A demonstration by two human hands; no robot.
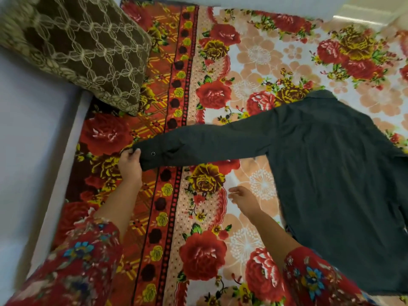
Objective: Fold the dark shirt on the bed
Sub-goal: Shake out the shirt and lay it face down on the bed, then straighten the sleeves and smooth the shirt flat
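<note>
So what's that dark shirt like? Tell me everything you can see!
The shirt is dark grey-green, soft, slightly wrinkled cloth. It lies spread flat on the flowery bed cover, with its collar at the far end. One long sleeve stretches out sideways, and the left hand pinches its cuff, which has a small round button. The right hand hovers near it but apart.
</note>
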